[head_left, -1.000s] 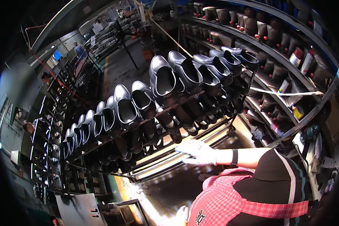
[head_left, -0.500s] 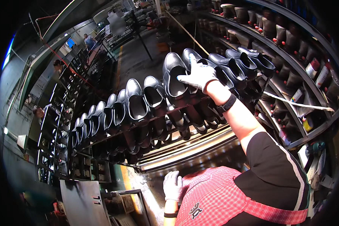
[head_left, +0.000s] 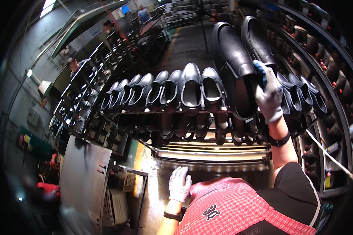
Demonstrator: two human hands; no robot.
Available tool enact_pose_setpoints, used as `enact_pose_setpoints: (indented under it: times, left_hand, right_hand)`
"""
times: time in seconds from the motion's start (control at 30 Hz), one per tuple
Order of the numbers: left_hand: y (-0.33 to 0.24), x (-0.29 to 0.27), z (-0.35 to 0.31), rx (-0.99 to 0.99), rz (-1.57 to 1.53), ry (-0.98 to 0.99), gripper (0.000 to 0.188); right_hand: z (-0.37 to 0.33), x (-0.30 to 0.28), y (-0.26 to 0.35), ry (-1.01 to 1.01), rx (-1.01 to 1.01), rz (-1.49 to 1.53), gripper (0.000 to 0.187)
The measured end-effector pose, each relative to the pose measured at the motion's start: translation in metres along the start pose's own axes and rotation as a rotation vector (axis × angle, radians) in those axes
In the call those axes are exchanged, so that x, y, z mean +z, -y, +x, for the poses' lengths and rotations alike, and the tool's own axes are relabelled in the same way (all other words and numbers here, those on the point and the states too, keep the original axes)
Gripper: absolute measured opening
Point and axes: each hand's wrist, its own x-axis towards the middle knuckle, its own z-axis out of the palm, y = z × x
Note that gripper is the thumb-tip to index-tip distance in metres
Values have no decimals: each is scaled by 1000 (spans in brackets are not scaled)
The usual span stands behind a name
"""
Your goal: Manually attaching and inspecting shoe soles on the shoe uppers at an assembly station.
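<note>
In a white glove, my right hand (head_left: 270, 94) grips a pair of black leather slip-on shoes. The left shoe (head_left: 236, 72) of the pair is raised toward me, its opening facing up. Its mate, the right shoe (head_left: 256, 41), is partly hidden behind my fingers. Along the rack (head_left: 153, 112) below stands a row of similar black shoes (head_left: 191, 87), toes pointing away. My left hand (head_left: 180, 185), also gloved, hangs by the red checked apron (head_left: 227, 203) with its fingers stretched and nothing in it.
A lower tier of shoes (head_left: 166, 127) hangs under the row, above a bright lit metal ledge (head_left: 211, 156). Shelving (head_left: 343, 129) holding many dark shoe shapes rises at the right. A metal panel (head_left: 84, 176) stands at lower left. Several people are at far left.
My right hand has closed on a pair of shoes and lifted it off the rack toward me. The view has turned, so the rack sits more level. My left hand stays low.
</note>
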Motion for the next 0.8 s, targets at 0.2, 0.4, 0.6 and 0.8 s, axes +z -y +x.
enact_pose_setpoints:
  times: [0.2,0.4,0.6,0.8]
  left_hand:
    - [-11,-63,-5,-68,141,-568,36]
    - [-9,-141,-62,-159,472,-758,41]
    - [51,-164,-122,-333,110,-326,31]
    - [148,-156,-205,-743,-258,73,47]
  right_hand:
    - [-7,35,117,517,-284,499,60]
    - [-102,126,250,1038,-419,1026,44]
    - [-242,193,374,1647,-321,1220,39]
    - [-345,240,452,2383,-156,1256,33]
